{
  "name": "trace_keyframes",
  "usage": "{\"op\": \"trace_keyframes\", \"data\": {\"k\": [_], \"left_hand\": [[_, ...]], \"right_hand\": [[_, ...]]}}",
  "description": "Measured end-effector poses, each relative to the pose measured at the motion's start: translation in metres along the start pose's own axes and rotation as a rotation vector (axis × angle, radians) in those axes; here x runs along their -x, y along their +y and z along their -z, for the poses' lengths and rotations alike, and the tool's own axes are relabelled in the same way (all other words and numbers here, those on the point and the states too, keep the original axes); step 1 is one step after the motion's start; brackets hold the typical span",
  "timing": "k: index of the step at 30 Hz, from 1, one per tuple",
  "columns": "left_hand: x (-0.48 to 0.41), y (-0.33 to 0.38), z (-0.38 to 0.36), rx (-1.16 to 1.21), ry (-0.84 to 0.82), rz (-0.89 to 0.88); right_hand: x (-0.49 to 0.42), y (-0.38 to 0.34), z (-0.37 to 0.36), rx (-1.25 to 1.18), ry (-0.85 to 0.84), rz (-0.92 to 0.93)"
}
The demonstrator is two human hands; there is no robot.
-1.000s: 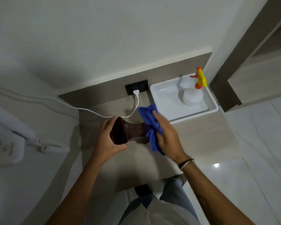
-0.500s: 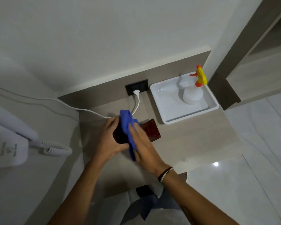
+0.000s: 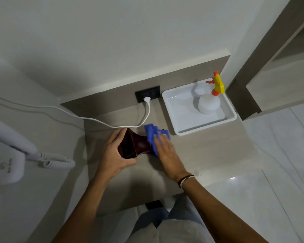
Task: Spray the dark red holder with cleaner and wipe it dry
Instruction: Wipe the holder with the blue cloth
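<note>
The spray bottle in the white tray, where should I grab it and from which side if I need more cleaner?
Probably the narrow neck just under the yellow and orange trigger head of the spray bottle, coming from above on its near side. It stands upright at the back right of the white tray, and the wall sits close behind, so the near side looks clearest.

We read this as a hotel-type room, wall-mounted hair dryer (image 3: 5,160) with coiled cord, built-in wood counter (image 3: 209,151), socket (image 3: 147,93) in its backsplash, white tray (image 3: 182,118), glossy tiled floor (image 3: 279,163)
</note>
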State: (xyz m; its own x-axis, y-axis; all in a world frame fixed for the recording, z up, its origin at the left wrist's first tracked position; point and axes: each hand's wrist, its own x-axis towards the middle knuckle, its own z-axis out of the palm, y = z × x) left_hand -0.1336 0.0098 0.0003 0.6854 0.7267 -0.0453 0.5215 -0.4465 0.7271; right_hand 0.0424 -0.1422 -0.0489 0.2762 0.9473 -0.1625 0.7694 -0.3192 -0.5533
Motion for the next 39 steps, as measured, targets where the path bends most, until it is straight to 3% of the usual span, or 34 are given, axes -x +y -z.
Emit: {"op": "trace_keyframes", "data": {"k": [2,5,7,9,11,13,17,22,27,30,33,37,39], "left_hand": [[-0.002,0.004,-0.001,0.005,-0.001,0.002],[-0.005,0.010,-0.002,0.036,-0.033,-0.027],[-0.002,0.008,0.003,0.044,-0.037,-0.021],[0.003,0.004,0.008,-0.008,-0.027,-0.024],[0.007,0.000,0.011,-0.057,-0.013,-0.020],[0.010,0.000,0.013,-0.065,0.027,0.019],[0.011,0.005,0.018,0.068,0.121,0.222],[0.011,0.012,0.016,0.230,0.052,0.340],[0.016,-0.008,0.024,0.140,-0.198,0.183],[0.018,-0.010,0.025,-0.004,-0.121,0.152],[0.022,-0.005,0.021,-0.082,-0.021,0.143],[0.026,-0.004,0.005,-0.050,-0.007,0.182],[0.027,0.001,0.005,-0.058,0.012,0.160]], "right_hand": [[-0.003,0.001,0.006,-0.036,-0.032,-0.102],[-0.005,-0.040,-0.006,-0.291,0.093,0.167],[-0.002,-0.048,-0.017,-0.296,0.122,0.245],[-0.004,-0.023,-0.017,-0.148,0.102,0.142],[-0.001,0.009,-0.014,-0.075,-0.026,-0.057],[0.009,0.030,-0.009,-0.317,-0.048,-0.195],[0.031,0.031,-0.010,-0.837,0.096,-0.415],[0.019,0.016,-0.007,-1.141,0.137,-0.523],[0.009,0.018,0.002,-1.027,0.137,-0.503],[0.011,0.007,0.006,-0.841,0.159,-0.397],[0.015,-0.017,0.005,-0.576,0.250,-0.170],[0.023,-0.057,-0.016,-0.254,0.272,0.291],[0.025,-0.054,-0.032,-0.079,0.237,0.324]]}}
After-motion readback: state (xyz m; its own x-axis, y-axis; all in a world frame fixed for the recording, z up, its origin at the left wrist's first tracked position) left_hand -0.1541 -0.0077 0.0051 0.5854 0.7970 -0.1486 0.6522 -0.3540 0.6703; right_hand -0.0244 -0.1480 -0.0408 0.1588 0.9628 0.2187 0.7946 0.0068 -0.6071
